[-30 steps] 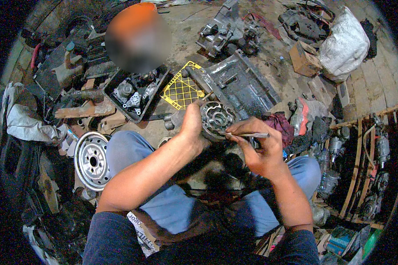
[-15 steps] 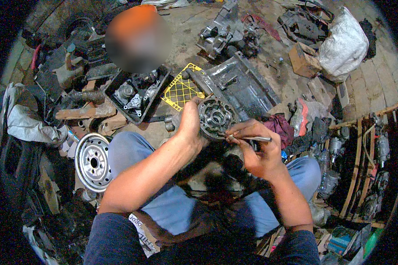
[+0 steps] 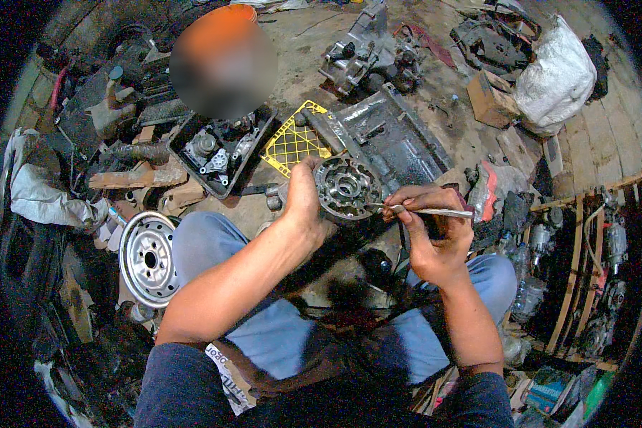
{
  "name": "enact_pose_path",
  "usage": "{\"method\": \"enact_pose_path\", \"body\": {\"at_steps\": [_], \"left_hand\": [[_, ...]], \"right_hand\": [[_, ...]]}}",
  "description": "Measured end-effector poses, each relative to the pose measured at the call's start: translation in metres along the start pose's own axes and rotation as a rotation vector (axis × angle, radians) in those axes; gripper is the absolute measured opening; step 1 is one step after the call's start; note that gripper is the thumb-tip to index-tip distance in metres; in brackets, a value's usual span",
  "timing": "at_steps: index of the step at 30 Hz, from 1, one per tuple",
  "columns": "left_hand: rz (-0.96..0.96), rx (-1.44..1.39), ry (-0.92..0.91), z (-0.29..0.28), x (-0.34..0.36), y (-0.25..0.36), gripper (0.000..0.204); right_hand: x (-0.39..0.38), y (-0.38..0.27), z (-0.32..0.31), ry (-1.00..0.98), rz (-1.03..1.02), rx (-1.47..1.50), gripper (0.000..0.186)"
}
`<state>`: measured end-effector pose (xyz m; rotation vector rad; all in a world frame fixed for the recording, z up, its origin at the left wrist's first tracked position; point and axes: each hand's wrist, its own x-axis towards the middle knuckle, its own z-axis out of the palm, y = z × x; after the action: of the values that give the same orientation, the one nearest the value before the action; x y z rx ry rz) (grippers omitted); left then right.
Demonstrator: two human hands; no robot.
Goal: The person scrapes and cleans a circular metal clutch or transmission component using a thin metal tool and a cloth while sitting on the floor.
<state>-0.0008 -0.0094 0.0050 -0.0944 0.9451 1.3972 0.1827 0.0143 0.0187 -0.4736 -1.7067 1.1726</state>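
Observation:
My left hand (image 3: 304, 202) is wrapped round the left edge of a round, dark metal machine part (image 3: 348, 187), which has a ring-shaped hub and several openings around it. The part's face is turned up toward me, over the gap between my knees. In my right hand (image 3: 435, 232) is a slim, flat metal tool (image 3: 439, 211), pinched between thumb and fingers. Its thin tip reaches the lower right rim of the round part; whether it touches is too small to tell. The palm side of my left hand is hidden.
Ahead lie a yellow plastic grid (image 3: 296, 146), a black tray (image 3: 225, 189) of metal parts, and a large oily metal pan (image 3: 399, 135). A steel wheel rim (image 3: 148, 260) stands by my left knee. Farther off are a gear housing (image 3: 364, 60), a cardboard box (image 3: 492, 98) and a white sack (image 3: 555, 78).
My right hand has moved right, drawing the tool's tip from over the round part out to its rim. The part has shifted slightly left and tilted in my left hand.

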Motion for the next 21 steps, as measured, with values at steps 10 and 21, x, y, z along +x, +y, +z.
{"method": "enact_pose_path", "body": {"at_steps": [10,21], "left_hand": [[0.081,0.021,0.009,0.000,-0.001,-0.001,0.050],[0.392,0.180,0.013,-0.006,0.012,-0.007,0.048]], "right_hand": [[-0.003,-0.002,0.004,-0.103,-0.037,-0.135,0.017],[0.001,-0.005,0.013,-0.152,-0.051,-0.404,0.016]]}}
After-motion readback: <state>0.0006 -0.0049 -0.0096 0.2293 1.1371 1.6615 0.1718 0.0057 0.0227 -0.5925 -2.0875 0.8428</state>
